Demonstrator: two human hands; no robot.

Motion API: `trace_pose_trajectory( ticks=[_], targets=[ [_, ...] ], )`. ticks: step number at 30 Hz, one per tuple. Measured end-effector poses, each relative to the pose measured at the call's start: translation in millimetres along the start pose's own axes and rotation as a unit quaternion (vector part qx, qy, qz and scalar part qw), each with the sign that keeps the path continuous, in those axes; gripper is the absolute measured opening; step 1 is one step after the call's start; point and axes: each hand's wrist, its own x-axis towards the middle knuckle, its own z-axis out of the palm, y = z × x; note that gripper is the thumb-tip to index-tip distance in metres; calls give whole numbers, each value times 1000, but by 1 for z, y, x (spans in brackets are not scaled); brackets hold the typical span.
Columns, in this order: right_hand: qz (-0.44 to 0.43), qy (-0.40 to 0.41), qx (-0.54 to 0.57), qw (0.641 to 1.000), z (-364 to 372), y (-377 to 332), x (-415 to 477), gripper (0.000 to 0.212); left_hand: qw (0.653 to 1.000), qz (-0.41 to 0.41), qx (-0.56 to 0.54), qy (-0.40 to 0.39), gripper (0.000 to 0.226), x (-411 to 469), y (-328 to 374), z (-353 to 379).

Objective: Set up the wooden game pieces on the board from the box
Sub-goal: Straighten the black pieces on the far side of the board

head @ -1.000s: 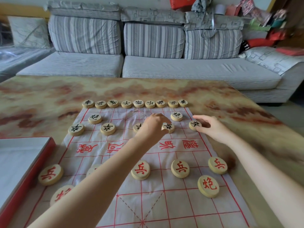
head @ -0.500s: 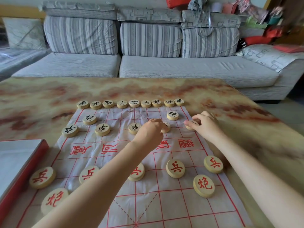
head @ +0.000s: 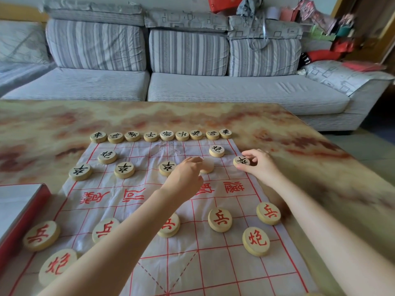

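A white cloth board [head: 213, 263] with red grid lines lies on the table. Round wooden pieces with black characters fill its far row [head: 167, 135] and the rows just below. Red-marked pieces [head: 220, 220] stand in the near half. My left hand [head: 186, 175] pinches a blurred pale piece [head: 207, 165] in the black pawn row. My right hand [head: 259, 165] grips the rightmost black pawn [head: 241, 161] at the board's right edge. The box [head: 19, 214], red-rimmed, sits at the left.
The marbled table [head: 299, 146] stretches beyond the board on all sides. A grey striped sofa [head: 192, 82] runs along its far edge, with bags and clutter [head: 333, 35] piled at the right end.
Both hands stayed on the two right-hand black pawns. The piece under my left hand now shows a blurred blank face, and my right hand has shifted back so the rightmost pawn's character shows.
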Motion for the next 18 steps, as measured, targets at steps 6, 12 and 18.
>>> trace_pose_trajectory(
  ticks=[6, 12, 18],
  targets=[
    [6, -40, 13, 999, -6, 2, -1, 45, 1000, 16, -9, 9, 40, -2, 3, -3],
    [13, -29, 35, 999, -3, 5, -1, 39, 1000, 16, -17, 12, 40, -3, 4, -2],
    [10, -23, 35, 999, -1, 5, -4, 41, 999, 17, -32, 23, 40, -2, 2, -2]
  ],
)
